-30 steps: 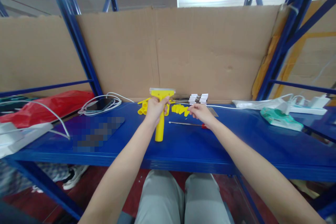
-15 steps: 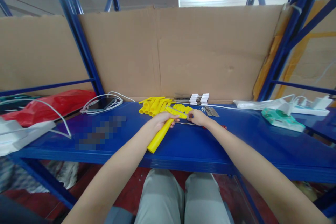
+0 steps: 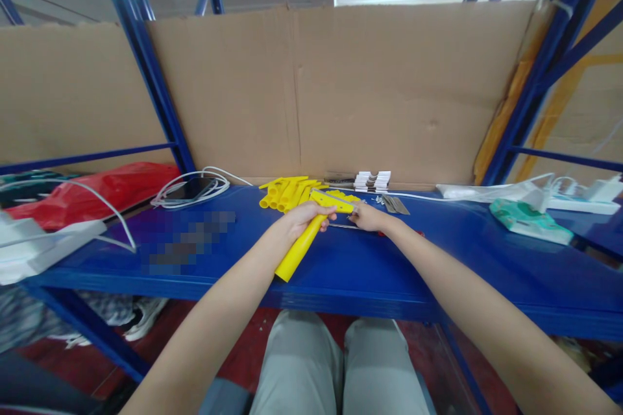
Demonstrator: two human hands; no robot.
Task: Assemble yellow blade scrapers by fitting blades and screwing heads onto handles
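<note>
One left hand, in the head view, grips a smooth yellow T-shaped tool near its flat crosspiece, the round handle slanting over the glossy blue tabletop. The right hand curls at the crosspiece's end; whether it pinches anything I cannot tell. Behind lie hollow yellow handles and thin grey strips.

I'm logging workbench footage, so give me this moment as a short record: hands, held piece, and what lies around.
Left hand: wrapped around the yellow tool near its head
Right hand: at the right end of the tool's head; exact grip unclear
Tool pose: T-shaped, handle slanting down to the left
Behind hands: yellow handles in a pile
Beyond right hand: white bundles, flat grey strips
Far left: red bag
Far right: green-and-white pack
Surface: blue shelf
</note>
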